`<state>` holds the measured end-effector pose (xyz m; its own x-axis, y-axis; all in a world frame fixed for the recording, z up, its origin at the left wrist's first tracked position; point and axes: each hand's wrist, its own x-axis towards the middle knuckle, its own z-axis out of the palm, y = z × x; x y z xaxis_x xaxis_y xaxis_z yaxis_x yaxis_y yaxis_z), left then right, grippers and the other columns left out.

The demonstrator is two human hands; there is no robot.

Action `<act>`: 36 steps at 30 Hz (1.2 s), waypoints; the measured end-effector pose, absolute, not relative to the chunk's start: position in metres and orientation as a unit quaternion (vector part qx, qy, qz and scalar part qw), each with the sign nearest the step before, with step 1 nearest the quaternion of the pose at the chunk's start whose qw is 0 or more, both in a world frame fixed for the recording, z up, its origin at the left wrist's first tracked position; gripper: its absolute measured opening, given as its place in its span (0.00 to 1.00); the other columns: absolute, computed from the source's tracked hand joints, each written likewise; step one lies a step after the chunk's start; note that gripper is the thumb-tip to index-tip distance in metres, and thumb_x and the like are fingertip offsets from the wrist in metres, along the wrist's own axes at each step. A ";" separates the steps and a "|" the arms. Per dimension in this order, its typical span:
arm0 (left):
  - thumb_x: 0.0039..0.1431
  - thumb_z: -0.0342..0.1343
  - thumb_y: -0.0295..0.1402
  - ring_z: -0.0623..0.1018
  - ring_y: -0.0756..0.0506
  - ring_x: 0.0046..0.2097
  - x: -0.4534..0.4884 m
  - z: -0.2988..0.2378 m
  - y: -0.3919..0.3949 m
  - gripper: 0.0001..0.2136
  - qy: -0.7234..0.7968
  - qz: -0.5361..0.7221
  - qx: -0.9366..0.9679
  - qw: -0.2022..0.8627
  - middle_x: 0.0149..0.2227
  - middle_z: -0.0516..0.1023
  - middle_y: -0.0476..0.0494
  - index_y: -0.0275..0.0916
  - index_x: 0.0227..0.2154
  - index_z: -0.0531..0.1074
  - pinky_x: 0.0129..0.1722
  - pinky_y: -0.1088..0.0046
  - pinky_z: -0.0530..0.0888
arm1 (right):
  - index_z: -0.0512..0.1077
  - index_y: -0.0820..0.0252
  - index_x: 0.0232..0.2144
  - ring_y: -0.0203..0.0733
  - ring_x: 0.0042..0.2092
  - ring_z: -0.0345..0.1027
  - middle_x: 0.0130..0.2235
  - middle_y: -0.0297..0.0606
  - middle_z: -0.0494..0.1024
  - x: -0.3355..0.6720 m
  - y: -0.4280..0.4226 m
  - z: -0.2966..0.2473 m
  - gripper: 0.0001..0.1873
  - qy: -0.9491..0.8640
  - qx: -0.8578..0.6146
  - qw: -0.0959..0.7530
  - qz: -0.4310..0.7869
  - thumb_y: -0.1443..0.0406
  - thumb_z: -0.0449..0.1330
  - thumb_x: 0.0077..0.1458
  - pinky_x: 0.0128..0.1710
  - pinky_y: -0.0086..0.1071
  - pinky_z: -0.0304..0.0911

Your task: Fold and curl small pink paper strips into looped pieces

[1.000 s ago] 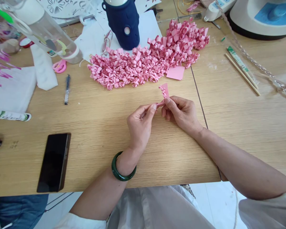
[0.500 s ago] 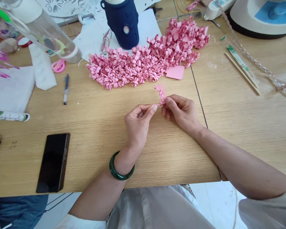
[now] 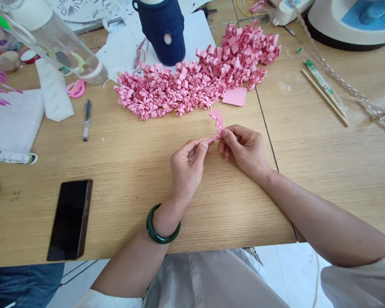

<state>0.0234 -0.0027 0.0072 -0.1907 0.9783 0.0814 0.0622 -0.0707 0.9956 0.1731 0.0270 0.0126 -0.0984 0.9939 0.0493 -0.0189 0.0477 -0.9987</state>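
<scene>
Both of my hands meet over the middle of the wooden table [image 3: 131, 171]. My right hand [image 3: 244, 147] pinches a small pink paper piece [image 3: 218, 122] whose cut fringe curls along its left edge. My left hand [image 3: 188, 167], with a green bangle on its wrist, pinches one thin strip of that fringe between thumb and forefinger. Just beyond the hands lies a big heap of curled pink paper pieces [image 3: 195, 79], and a flat pink paper square [image 3: 234, 96] rests at the heap's near edge.
A black phone [image 3: 69, 219] lies near the front left edge. A pen [image 3: 86, 119], pink scissors [image 3: 75, 89], a clear bottle [image 3: 56, 40] and white cloth sit at the left. A dark blue bottle [image 3: 163, 30] stands behind the heap. Chopsticks [image 3: 325, 96] and a chain lie right.
The pink piece has turned slightly in my fingers and my left thumb and forefinger have slid along a strip. The hands stay in the same place.
</scene>
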 end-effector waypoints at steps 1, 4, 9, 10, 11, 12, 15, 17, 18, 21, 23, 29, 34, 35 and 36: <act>0.64 0.62 0.38 0.84 0.46 0.39 0.023 0.007 -0.003 0.09 0.542 0.548 0.485 0.414 0.40 0.87 0.43 0.40 0.38 0.85 0.44 0.70 0.81 | 0.73 0.59 0.29 0.31 0.20 0.61 0.23 0.32 0.75 0.173 0.027 0.012 0.28 -0.532 -0.459 0.491 0.516 0.40 0.64 0.57 0.18 0.27 0.56; 0.65 0.61 0.38 0.84 0.45 0.39 0.023 0.007 -0.003 0.10 0.545 0.539 0.492 0.413 0.42 0.87 0.42 0.40 0.39 0.85 0.44 0.69 0.81 | 0.72 0.59 0.29 0.31 0.20 0.61 0.23 0.33 0.75 0.173 0.027 0.012 0.27 -0.531 -0.461 0.490 0.515 0.41 0.64 0.58 0.18 0.27 0.56; 0.65 0.62 0.40 0.83 0.47 0.38 0.021 0.007 -0.002 0.11 0.541 0.543 0.495 0.409 0.41 0.87 0.42 0.40 0.40 0.85 0.44 0.71 0.80 | 0.73 0.59 0.30 0.30 0.21 0.62 0.24 0.33 0.75 0.174 0.027 0.012 0.27 -0.529 -0.465 0.491 0.513 0.42 0.63 0.60 0.19 0.26 0.57; 0.65 0.62 0.40 0.83 0.47 0.38 0.021 0.007 -0.002 0.11 0.540 0.546 0.492 0.409 0.41 0.87 0.42 0.40 0.40 0.85 0.43 0.71 0.80 | 0.73 0.59 0.30 0.30 0.21 0.62 0.24 0.32 0.75 0.174 0.027 0.012 0.27 -0.529 -0.466 0.491 0.512 0.42 0.63 0.60 0.19 0.26 0.57; 0.64 0.63 0.40 0.83 0.47 0.37 0.021 0.007 -0.002 0.11 0.540 0.549 0.489 0.410 0.41 0.87 0.43 0.40 0.40 0.85 0.43 0.71 0.80 | 0.72 0.59 0.30 0.30 0.20 0.62 0.24 0.32 0.75 0.174 0.027 0.012 0.27 -0.529 -0.467 0.490 0.511 0.42 0.63 0.60 0.19 0.26 0.57; 0.64 0.63 0.40 0.83 0.48 0.37 0.021 0.007 -0.002 0.10 0.540 0.551 0.485 0.412 0.40 0.87 0.43 0.40 0.39 0.85 0.43 0.72 0.79 | 0.72 0.59 0.30 0.30 0.20 0.62 0.24 0.32 0.75 0.174 0.027 0.012 0.27 -0.530 -0.468 0.489 0.511 0.42 0.63 0.60 0.19 0.26 0.57; 0.62 0.65 0.40 0.82 0.48 0.36 0.020 0.005 -0.001 0.09 0.539 0.555 0.469 0.425 0.38 0.87 0.45 0.40 0.38 0.85 0.42 0.72 0.79 | 0.72 0.59 0.29 0.30 0.20 0.62 0.24 0.32 0.75 0.174 0.027 0.013 0.26 -0.530 -0.471 0.486 0.512 0.42 0.63 0.60 0.19 0.26 0.56; 0.60 0.66 0.39 0.81 0.48 0.35 0.020 0.004 -0.001 0.09 0.543 0.556 0.457 0.433 0.35 0.86 0.46 0.40 0.36 0.85 0.41 0.73 0.78 | 0.72 0.59 0.29 0.30 0.20 0.62 0.24 0.32 0.75 0.174 0.027 0.013 0.26 -0.531 -0.470 0.485 0.513 0.42 0.63 0.60 0.18 0.26 0.56; 0.59 0.67 0.39 0.81 0.49 0.35 0.020 0.004 -0.001 0.08 0.545 0.556 0.452 0.435 0.33 0.85 0.46 0.40 0.35 0.85 0.40 0.73 0.78 | 0.72 0.59 0.29 0.30 0.20 0.62 0.24 0.33 0.75 0.173 0.027 0.013 0.26 -0.532 -0.469 0.484 0.513 0.42 0.63 0.60 0.18 0.26 0.56; 0.57 0.69 0.38 0.79 0.49 0.33 0.021 0.005 0.000 0.08 0.548 0.560 0.437 0.442 0.28 0.83 0.48 0.39 0.29 0.84 0.39 0.73 0.76 | 0.72 0.59 0.29 0.30 0.20 0.62 0.24 0.32 0.75 0.173 0.027 0.012 0.25 -0.538 -0.468 0.480 0.510 0.43 0.62 0.62 0.19 0.26 0.56; 0.55 0.69 0.38 0.79 0.49 0.33 0.021 0.007 0.000 0.08 0.547 0.566 0.427 0.446 0.27 0.82 0.48 0.39 0.26 0.82 0.38 0.74 0.76 | 0.72 0.59 0.29 0.30 0.21 0.62 0.24 0.32 0.75 0.173 0.027 0.012 0.25 -0.542 -0.468 0.478 0.509 0.43 0.62 0.62 0.19 0.26 0.56; 0.49 0.72 0.35 0.77 0.50 0.32 0.023 0.014 0.000 0.08 0.554 0.571 0.406 0.450 0.25 0.81 0.50 0.39 0.23 0.80 0.37 0.74 0.75 | 0.73 0.60 0.30 0.31 0.21 0.62 0.24 0.33 0.75 0.175 0.027 0.013 0.24 -0.549 -0.460 0.472 0.514 0.45 0.63 0.63 0.20 0.26 0.58; 0.47 0.74 0.35 0.77 0.51 0.31 0.024 0.014 -0.001 0.09 0.548 0.572 0.399 0.462 0.25 0.81 0.50 0.38 0.22 0.79 0.35 0.75 0.74 | 0.73 0.60 0.30 0.30 0.21 0.62 0.24 0.32 0.74 0.175 0.027 0.013 0.21 -0.553 -0.452 0.474 0.515 0.49 0.63 0.64 0.20 0.26 0.59; 0.47 0.74 0.35 0.77 0.51 0.31 0.023 0.014 -0.002 0.10 0.549 0.571 0.399 0.462 0.25 0.81 0.50 0.38 0.22 0.79 0.35 0.75 0.74 | 0.73 0.60 0.30 0.30 0.21 0.62 0.24 0.32 0.74 0.175 0.027 0.013 0.21 -0.554 -0.451 0.475 0.515 0.49 0.63 0.64 0.20 0.26 0.59; 0.47 0.74 0.35 0.76 0.51 0.31 0.023 0.014 -0.002 0.10 0.549 0.570 0.400 0.461 0.26 0.81 0.50 0.38 0.22 0.79 0.34 0.75 0.74 | 0.73 0.60 0.29 0.30 0.21 0.62 0.24 0.32 0.74 0.175 0.027 0.013 0.22 -0.555 -0.449 0.475 0.515 0.48 0.63 0.63 0.20 0.26 0.59</act>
